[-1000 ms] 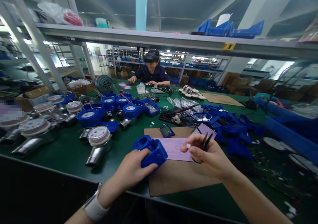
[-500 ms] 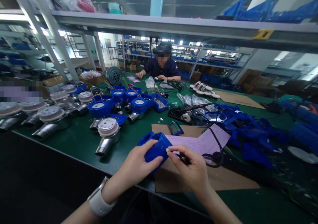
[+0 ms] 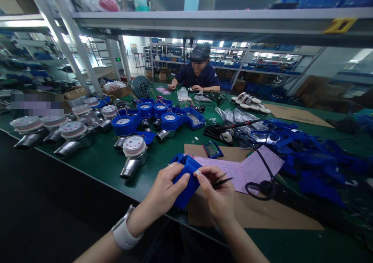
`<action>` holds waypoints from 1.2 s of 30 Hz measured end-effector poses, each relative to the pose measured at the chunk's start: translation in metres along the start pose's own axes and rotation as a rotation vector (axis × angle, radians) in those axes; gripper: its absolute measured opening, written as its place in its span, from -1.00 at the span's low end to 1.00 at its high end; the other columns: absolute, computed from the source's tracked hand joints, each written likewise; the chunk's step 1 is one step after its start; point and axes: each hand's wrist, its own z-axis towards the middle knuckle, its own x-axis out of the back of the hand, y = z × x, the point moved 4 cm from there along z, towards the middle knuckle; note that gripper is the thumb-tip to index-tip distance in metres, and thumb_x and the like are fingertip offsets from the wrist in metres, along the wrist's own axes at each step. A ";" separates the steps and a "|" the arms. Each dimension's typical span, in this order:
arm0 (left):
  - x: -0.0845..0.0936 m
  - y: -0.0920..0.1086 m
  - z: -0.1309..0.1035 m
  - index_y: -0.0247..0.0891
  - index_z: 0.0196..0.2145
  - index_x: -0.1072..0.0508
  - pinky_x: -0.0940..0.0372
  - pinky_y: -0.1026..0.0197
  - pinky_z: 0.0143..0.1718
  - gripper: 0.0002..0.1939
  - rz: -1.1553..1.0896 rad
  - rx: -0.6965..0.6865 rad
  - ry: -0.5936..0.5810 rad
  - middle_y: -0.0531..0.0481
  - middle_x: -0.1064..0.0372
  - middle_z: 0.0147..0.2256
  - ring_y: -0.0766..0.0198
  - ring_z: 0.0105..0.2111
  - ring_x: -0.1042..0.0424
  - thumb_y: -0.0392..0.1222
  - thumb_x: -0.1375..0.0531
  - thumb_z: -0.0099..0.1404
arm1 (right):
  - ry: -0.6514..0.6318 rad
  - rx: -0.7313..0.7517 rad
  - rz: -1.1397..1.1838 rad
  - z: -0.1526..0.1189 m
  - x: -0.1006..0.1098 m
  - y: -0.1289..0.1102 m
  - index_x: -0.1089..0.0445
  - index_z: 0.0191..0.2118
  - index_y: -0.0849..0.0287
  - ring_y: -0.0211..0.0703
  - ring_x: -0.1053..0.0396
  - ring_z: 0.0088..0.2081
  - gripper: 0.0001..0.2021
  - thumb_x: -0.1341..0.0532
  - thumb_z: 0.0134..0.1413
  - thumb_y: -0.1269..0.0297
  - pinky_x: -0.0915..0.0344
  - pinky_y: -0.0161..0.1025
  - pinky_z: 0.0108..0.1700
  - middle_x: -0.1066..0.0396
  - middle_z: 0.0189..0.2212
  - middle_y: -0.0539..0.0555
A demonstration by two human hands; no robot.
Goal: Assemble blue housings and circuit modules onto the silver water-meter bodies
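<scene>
My left hand [image 3: 167, 185] is wrapped around a blue plastic meter housing [image 3: 186, 187], thumb along its near face and fingers over its far side. Against the housing's right side, my right hand [image 3: 218, 195] pinches a small white part [image 3: 198, 172] between thumb and forefinger. Dark tweezers [image 3: 225, 180] are tucked in the same hand, their tips pointing right. Just beyond the hands lies a small display board [image 3: 212, 149] in a blue frame. To the left stands a metal water meter [image 3: 134, 148] with a white dial.
Several meters, some in blue housings [image 3: 171, 119], fill the left side. Pink papers [image 3: 262, 163] lie on cardboard [image 3: 262, 216], beside a black cable. Blue parts [image 3: 305, 158] are heaped at right. A co-worker [image 3: 201, 70] sits opposite under a shelf [image 3: 204, 20].
The view has swung left, so the bench appears shifted right. In my hands the housing has turned more upright. The tweezers' tips now show beyond my right hand; the white part stays at the housing's side.
</scene>
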 end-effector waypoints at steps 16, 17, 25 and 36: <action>0.005 -0.003 0.003 -0.28 -0.47 -0.39 -0.10 0.28 -0.44 -0.76 -0.028 0.057 0.028 0.08 -0.20 -0.49 0.33 -0.46 -0.22 -0.03 -0.20 0.15 | -0.053 -0.002 -0.082 0.008 0.006 -0.007 -0.40 -0.37 0.16 -0.23 -0.29 -0.48 -0.82 -0.26 -0.02 0.16 -0.21 -0.31 -0.49 -0.35 -0.54 0.01; 0.005 -0.002 0.003 -0.28 -0.45 -0.40 -0.11 0.28 -0.44 -0.77 -0.029 0.052 0.012 0.07 -0.22 -0.47 0.33 -0.45 -0.23 -0.04 -0.24 0.11 | -0.051 -0.007 -0.122 0.011 0.013 -0.006 -0.41 -0.34 0.16 -0.24 -0.28 -0.50 -0.81 -0.26 -0.01 0.15 -0.21 -0.31 -0.50 -0.36 -0.54 0.00; 0.022 0.000 0.018 -0.28 -0.41 -0.49 -0.20 0.25 -0.38 -0.73 -0.051 0.169 -0.051 0.02 -0.35 -0.40 0.28 -0.40 -0.33 -0.04 -0.32 0.00 | -0.326 -0.047 -0.868 0.025 0.065 0.040 -0.46 -0.31 0.18 0.03 -0.41 -0.25 -0.82 -0.14 -0.07 0.42 -0.27 -0.10 -0.18 -0.49 -0.33 0.13; 0.021 0.017 0.030 -0.30 -0.37 -0.50 -0.27 0.23 -0.30 -0.79 -0.055 0.173 -0.210 -0.01 -0.41 -0.35 0.21 -0.33 -0.39 -0.14 -0.28 0.03 | -0.291 0.112 -0.416 0.014 0.044 -0.043 -0.34 0.02 0.08 -0.18 -0.36 -0.34 -0.64 0.09 0.29 0.13 -0.27 -0.27 -0.33 -0.41 -0.28 0.08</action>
